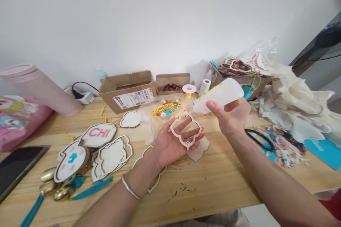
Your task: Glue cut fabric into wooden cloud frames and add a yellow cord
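My left hand (170, 143) lies palm up above the wooden table (213, 184), fingers spread, with a thin pale wooden frame (185, 130) of ornate outline resting on them. My right hand (230, 117) grips a white squeeze bottle (220, 95), tilted with its tip pointing left and down toward the top of the frame. A silver bangle (130, 188) circles my left wrist. Under my left hand sit a pale cutout (199, 149) and a larger frame outline (156, 181).
Cloud-shaped wooden plaques (98, 134), gold bells and teal tassels (90, 189) lie at left beside a dark phone (16, 166). Cardboard boxes (128, 90) line the wall. A clear bag of yellow cord (166, 108) sits centre; black scissors (259, 140) and paper scraps (293, 99) at right.
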The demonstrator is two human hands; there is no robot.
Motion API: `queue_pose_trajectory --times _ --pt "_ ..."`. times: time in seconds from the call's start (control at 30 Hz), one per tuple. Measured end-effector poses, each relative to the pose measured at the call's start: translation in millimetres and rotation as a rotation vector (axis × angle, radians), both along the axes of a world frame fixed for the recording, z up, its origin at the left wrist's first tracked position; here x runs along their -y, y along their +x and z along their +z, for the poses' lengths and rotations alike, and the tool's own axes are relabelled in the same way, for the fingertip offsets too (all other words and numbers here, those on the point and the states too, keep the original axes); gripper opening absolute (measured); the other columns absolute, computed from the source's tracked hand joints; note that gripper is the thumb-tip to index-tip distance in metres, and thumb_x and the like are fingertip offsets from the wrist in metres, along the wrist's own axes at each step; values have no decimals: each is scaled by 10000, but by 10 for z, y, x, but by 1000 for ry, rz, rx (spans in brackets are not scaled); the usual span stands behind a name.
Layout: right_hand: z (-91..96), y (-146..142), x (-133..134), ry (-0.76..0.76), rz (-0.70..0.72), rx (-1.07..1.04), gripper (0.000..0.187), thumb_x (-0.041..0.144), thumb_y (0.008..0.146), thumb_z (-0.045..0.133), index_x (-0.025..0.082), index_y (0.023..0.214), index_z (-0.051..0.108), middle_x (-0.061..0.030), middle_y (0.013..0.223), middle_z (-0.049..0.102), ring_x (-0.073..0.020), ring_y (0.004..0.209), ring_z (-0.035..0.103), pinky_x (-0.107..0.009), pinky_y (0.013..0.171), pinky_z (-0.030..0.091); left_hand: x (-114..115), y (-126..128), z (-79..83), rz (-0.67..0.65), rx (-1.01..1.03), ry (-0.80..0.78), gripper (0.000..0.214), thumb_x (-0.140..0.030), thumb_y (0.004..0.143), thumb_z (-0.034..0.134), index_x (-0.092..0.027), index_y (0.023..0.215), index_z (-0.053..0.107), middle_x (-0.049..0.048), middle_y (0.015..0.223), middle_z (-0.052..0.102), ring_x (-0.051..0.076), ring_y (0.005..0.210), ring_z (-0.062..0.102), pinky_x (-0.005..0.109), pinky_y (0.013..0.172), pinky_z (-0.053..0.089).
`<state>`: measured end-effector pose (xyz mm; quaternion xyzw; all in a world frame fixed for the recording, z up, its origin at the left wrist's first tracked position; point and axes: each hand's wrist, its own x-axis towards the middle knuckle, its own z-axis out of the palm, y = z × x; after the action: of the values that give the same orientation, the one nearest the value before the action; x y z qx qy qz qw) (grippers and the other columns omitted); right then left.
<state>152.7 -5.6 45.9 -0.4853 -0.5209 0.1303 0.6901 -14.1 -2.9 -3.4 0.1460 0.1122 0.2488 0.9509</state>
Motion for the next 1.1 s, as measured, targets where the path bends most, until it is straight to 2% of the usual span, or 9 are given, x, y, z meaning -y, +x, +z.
queue_pose_trajectory --times 0.3,0.53,0.77,1.1 --pt "-50 -17 -35 19 12 24 361 495 614 691 224 829 586 -32 776 642 -218 783 608 -381 713 502 27 16 20 -21 -37 20 456 -500 829 365 -166 1100 516 124 1054 623 278 1097 527 447 1006 224" --pt "-44 -7 -46 37 -11 -27 397 428 598 722 223 912 590 -44 871 651 -222 821 609 -379 746 491 14 6 -13 -14 -13 51 481 -506 827 365 -143 1102 521 145 1044 626 285 1091 533 427 1015 224" --pt "-85 32 -106 15 23 -33 504 456 611 707 227 1032 555 -74 967 644 -253 938 592 -408 824 474 4 -7 3 9 -46 41 494 -530 817 379 -153 1101 526 141 1049 627 292 1108 521 450 1001 256" --pt "-102 45 -117 5 16 -69 451 468 603 708 227 964 586 -57 909 659 -239 879 613 -394 779 496 -1 -4 -7 -11 -52 35 495 -537 825 352 -159 1096 519 131 1036 633 271 1102 523 425 1016 241"
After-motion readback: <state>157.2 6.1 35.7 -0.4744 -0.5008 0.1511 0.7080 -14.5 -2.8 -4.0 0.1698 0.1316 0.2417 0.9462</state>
